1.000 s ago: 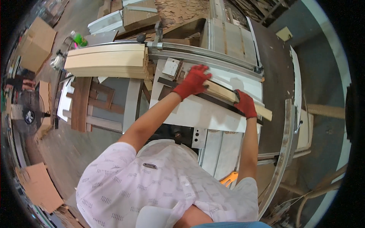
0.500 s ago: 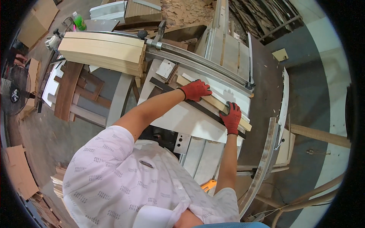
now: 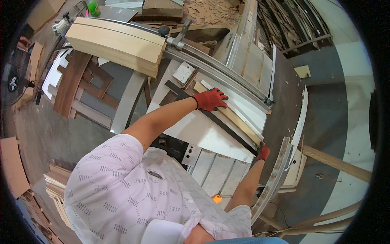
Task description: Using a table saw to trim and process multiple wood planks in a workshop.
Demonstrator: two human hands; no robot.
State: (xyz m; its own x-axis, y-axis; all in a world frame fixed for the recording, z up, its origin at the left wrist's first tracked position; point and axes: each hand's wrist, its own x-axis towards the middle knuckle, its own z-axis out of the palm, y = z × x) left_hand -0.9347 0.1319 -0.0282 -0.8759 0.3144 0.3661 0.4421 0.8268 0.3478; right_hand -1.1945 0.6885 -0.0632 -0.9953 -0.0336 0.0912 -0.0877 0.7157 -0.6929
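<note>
A pale wooden strip [image 3: 239, 122] lies slantwise on a white board [image 3: 191, 132] over the metal machine table. My left hand [image 3: 210, 100], in a red and black work glove, lies across the strip's upper part with its fingers curled over it. At the strip's near right end, my gloved right hand [image 3: 263, 153] closes on the tip; part of its fingers is hidden. Alongside the strip, nearer me, runs a black bar [image 3: 229, 129]. A thin white strip [image 3: 235, 109] lies on its far side. Near the strip's upper end sits a small white block [image 3: 184, 73].
Beyond the board runs a metal rail [image 3: 215, 65] with a stop arm. Stacked pale boards [image 3: 118, 42] lie at upper left, near brown wood pieces [image 3: 73, 87]. A curved metal guard [image 3: 276, 175] and a ribbed hose [image 3: 337, 162] stand at right. A fan [image 3: 14, 83] is far left.
My right hand has slid down from the strip's middle to its near right end. The left hand stays on the upper part, its fingers shifted slightly. The whole view has shifted a little.
</note>
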